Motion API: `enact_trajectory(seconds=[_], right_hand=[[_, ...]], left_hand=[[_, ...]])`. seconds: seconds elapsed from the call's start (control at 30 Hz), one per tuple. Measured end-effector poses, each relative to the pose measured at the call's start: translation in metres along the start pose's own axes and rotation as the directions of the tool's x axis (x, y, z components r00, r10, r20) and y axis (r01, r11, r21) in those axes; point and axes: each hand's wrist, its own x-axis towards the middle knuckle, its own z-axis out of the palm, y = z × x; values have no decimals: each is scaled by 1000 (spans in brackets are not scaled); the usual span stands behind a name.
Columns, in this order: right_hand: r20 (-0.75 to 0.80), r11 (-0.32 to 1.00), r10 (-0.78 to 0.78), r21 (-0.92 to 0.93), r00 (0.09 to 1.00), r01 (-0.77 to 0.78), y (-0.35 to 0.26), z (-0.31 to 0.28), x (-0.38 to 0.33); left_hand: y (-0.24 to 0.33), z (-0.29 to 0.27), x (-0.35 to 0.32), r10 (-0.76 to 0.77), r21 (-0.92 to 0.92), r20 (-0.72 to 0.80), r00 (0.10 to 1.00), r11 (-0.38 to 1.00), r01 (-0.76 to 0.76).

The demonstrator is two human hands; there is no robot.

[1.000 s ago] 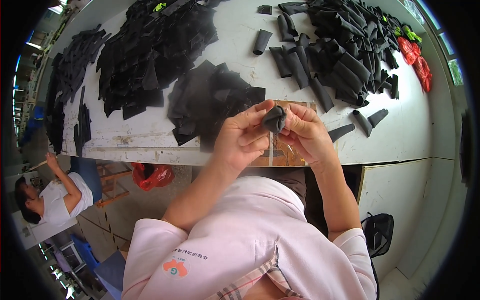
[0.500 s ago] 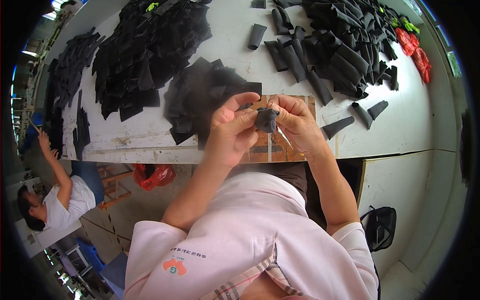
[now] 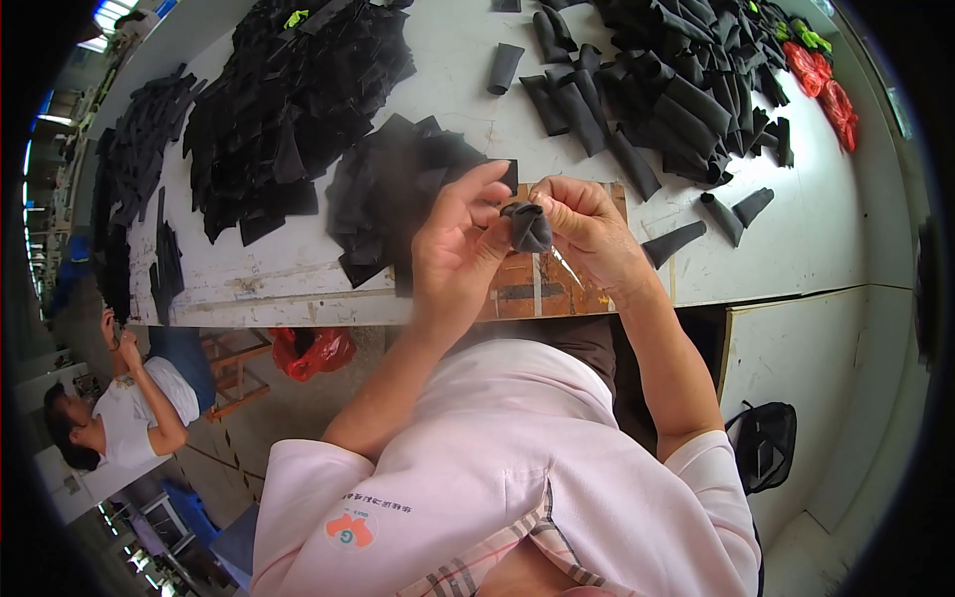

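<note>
While left hand (image 3: 453, 254) and right hand (image 3: 595, 237) are gripping dark cloth (image 3: 532, 231) over a brown board (image 3: 557, 300), black heaps (image 3: 298, 109) are lying across the white table (image 3: 453, 90); below its edge, at left, a red bag (image 3: 320, 360) and co-worker (image 3: 149, 413) are showing.

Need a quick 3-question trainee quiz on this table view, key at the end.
1. Short answer: what is held up between the left hand and the right hand?
2. Multiple choice: which surface shows between the forearms, below that held item in the picture? A) blue mat B) brown panel C) green tray
3. True or false: the heap of rolled dark pieces lies to the right of the big heap of flat dark pieces.

Key: 1. A small dark bundled piece. 2. B. 3. True.
</note>
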Motion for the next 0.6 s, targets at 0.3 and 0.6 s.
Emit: enact_trajectory(seconds=[0.3, 0.6], right_hand=[[179, 312, -536, -866, 825, 390, -24, 22, -15], [268, 25, -435, -951, 859, 309, -16, 14, -11]], left_hand=[[9, -2, 3, 399, 368, 193, 897, 818, -443], [-17, -16, -2, 334, 366, 124, 934, 860, -356]])
